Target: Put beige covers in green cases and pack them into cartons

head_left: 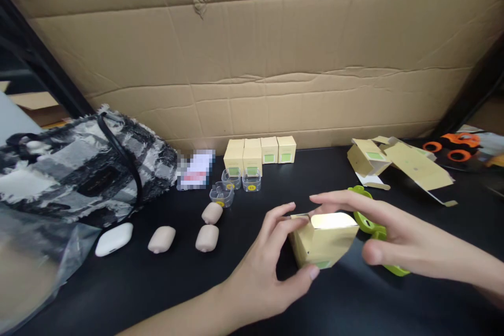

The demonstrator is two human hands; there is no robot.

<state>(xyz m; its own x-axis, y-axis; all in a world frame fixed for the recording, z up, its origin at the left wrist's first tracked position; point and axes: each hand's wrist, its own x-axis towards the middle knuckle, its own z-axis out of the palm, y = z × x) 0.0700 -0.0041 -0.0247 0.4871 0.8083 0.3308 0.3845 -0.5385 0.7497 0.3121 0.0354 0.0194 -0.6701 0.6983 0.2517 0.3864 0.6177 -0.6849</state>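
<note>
At the far left I note one clear plastic bag (pixel 35 268) and, behind it, one checked bag (pixel 79 163). Next on the black table (pixel 137 283) lie one white case (pixel 114 240) and three beige cases (pixel 161 239), two of them close together. One blurred sheet (pixel 199 165) lies beyond. Three clear cups (pixel 252 181) with yellow stickers stand before four small boxes (pixel 286 150), set in a row against the cardboard (pixel 252 52).

Right of these, the left hand (pixel 268 268) grips one yellow box (pixel 326 244), tilted, fingers at its top, thumb at its lower edge. The right hand (pixel 397 233) is open beside it, thumb and fingers apart. Green plastic (pixel 365 223) lies behind that hand; partly covered, its count cannot be confirmed. Beyond are opened cartons (pixel 419 165) and, far right, one orange toy (pixel 459 147).
</note>
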